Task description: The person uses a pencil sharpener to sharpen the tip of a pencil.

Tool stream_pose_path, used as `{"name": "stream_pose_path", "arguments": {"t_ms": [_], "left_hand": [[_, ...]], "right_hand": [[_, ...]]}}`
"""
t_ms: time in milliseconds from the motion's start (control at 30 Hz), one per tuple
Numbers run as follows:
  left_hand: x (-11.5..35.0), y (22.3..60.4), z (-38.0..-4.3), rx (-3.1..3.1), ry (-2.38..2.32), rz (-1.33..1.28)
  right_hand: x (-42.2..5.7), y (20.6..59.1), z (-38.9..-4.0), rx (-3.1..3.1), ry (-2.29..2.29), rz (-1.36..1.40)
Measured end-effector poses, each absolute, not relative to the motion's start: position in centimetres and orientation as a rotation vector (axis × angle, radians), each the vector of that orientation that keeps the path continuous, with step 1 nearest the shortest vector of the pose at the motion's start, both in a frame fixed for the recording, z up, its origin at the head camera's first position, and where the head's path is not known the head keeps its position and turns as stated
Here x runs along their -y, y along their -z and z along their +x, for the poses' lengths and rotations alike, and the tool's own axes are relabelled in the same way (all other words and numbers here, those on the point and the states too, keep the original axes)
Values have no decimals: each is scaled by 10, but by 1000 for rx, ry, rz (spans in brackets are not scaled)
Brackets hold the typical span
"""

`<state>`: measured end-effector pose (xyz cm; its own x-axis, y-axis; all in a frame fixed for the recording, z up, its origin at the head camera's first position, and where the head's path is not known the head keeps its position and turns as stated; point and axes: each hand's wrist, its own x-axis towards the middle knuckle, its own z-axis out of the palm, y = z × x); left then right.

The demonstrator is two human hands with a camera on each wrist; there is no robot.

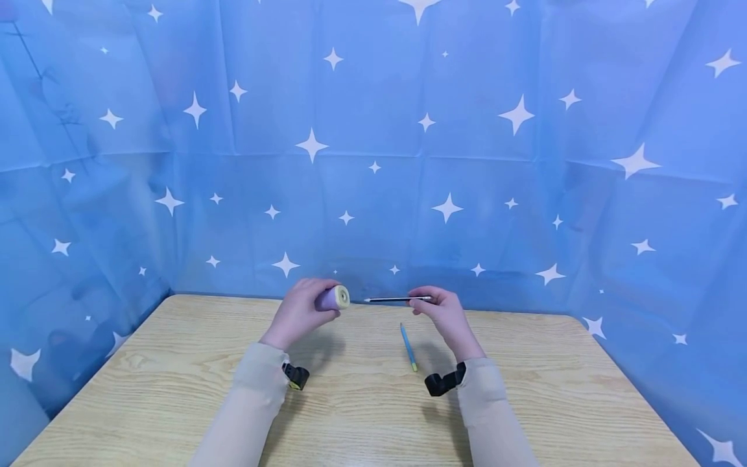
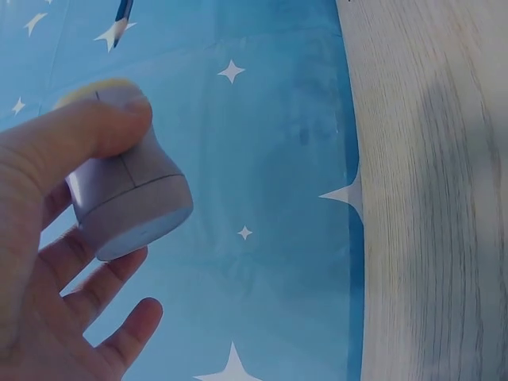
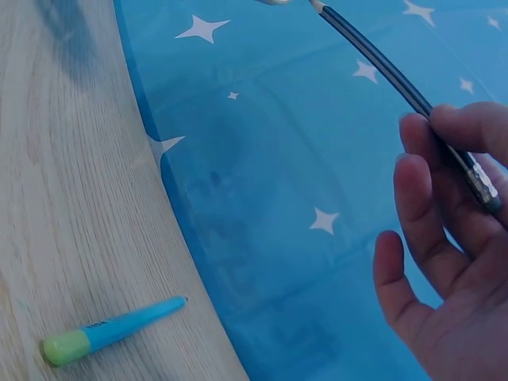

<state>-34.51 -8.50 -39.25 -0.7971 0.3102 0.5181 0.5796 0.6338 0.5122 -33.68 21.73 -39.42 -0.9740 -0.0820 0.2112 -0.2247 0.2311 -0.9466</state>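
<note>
Head view: lilac sharpener (image 1: 331, 298) gripped by L hand (image 1: 301, 311), dark pencil (image 1: 388, 299) pinched by R hand (image 1: 443, 316), both raised; blue stick (image 1: 408, 347) w/ green end laid nr R hand on wood table (image 1: 362, 408), backed by blue starred curtain (image 1: 373, 91).

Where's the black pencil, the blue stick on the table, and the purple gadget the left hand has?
Black pencil (image 1: 390, 299), head view: middle of its dark shaft.
Blue stick (image 3: 119, 326), right wrist view: its blue barrel.
Purple gadget (image 2: 119, 175), left wrist view: its rounded side.
</note>
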Motion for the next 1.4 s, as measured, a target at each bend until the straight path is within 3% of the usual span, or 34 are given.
{"name": "stream_pose_path", "arguments": {"t_ms": [1400], "left_hand": [[72,386,-338,2487,869,-765]], "right_hand": [[-208,391,-333,2361,-1870,361]]}}
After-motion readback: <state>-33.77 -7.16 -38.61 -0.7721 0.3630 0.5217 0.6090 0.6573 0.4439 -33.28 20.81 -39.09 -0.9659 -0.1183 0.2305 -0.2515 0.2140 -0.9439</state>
